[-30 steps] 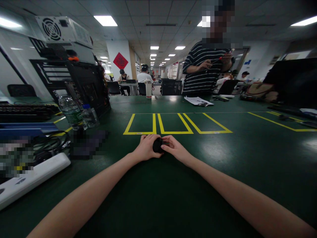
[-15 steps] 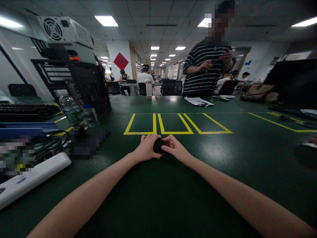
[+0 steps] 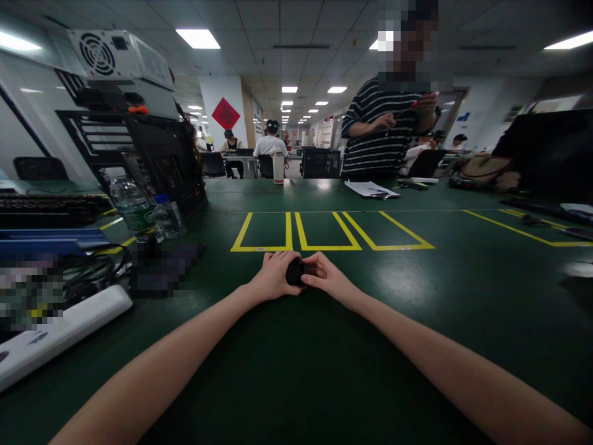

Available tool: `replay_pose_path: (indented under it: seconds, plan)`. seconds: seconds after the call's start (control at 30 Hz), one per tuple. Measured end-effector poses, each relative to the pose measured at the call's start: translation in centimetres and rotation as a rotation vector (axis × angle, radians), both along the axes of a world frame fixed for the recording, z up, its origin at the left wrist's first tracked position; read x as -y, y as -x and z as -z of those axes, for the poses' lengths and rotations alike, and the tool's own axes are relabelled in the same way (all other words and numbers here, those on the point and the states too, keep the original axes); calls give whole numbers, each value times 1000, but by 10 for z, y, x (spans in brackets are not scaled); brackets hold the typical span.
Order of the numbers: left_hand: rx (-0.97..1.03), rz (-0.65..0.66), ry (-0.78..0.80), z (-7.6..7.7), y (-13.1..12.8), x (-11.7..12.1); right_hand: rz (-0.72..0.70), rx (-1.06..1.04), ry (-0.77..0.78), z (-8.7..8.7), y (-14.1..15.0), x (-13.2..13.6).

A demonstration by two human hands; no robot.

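A small, black, rounded object (image 3: 294, 272) is in the middle of the view, close above or on the dark green table; I cannot tell which. Its exact kind does not show. My left hand (image 3: 277, 275) curls around its left side, fingers over the top and thumb below. From the right, my right hand (image 3: 325, 275) pinches at the object's right edge with thumb and bent fingers. What lies between those fingertips is partly hidden. Just beyond both hands run yellow tape outlines (image 3: 290, 230) on the table (image 3: 296, 364).
To the left are a white power strip (image 3: 69, 334), cables, two plastic bottles (image 3: 134, 207) and an open computer case (image 3: 162, 154). A paper cup (image 3: 278, 168) and a clipboard (image 3: 372, 189) sit at the back. A person in a striped shirt (image 3: 382, 133) stands across the table.
My hands keep nearly the same place and grip on the black object. The person across the table has raised one hand slightly.
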State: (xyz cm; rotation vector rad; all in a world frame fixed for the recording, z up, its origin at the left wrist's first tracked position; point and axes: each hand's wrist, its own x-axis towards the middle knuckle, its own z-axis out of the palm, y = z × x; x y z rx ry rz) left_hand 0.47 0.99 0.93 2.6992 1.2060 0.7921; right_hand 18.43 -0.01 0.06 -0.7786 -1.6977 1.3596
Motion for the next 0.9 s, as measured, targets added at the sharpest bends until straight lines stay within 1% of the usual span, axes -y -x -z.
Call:
replay_pose_path:
  seconds: [0.1, 0.27, 0.37, 0.5, 0.57, 0.7, 0.8, 0.9]
  plan:
    - [0, 5, 7, -1, 0, 0, 31, 16, -13, 0, 1, 0]
    - [3, 4, 21, -2, 1, 1, 83, 109, -7, -1, 0, -2]
    - [4, 14, 23, -1, 1, 0, 45, 107, 14, 0, -1, -3]
    - [-8, 2, 16, 0, 1, -1, -24, 13, -13, 3, -2, -4]
    - [-12, -9, 10, 1, 1, -1, -31, -19, -21, 5, -1, -3]
    - [-7, -5, 7, 0, 0, 0, 25, -17, -14, 7, 1, -4]
    - [-5, -2, 17, -2, 0, 1, 71, 31, -21, 7, 1, -5]
    - [-1, -1, 28, -2, 1, 1, 77, 80, 2, 4, 0, -5]
